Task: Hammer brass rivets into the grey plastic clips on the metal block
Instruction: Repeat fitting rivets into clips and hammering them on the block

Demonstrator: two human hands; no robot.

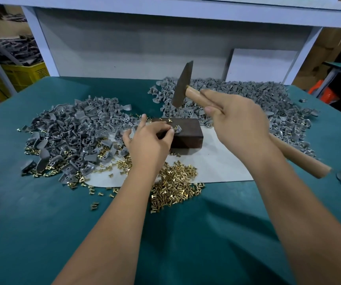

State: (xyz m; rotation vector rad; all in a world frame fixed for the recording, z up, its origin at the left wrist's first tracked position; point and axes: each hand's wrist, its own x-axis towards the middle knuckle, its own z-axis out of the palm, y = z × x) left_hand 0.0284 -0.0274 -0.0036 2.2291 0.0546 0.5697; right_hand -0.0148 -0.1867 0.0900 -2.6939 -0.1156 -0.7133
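Holding a grey clip (176, 129) with a brass rivet (175, 127) stood in it on the near-right top of the metal block (184, 133), left hand (148, 140) pinches it between thumb and curled fingers. Right hand (240, 120) wraps the wooden handle, hammer (182, 84) raised above the block. Risk: left fingertips (170, 131) sit just beside the strike point, so an off-line blow likely lands on them. Clip sits near the block edge; a glancing hit could tip the rivet or kick the clip off into the loose rivet pile (176, 182).
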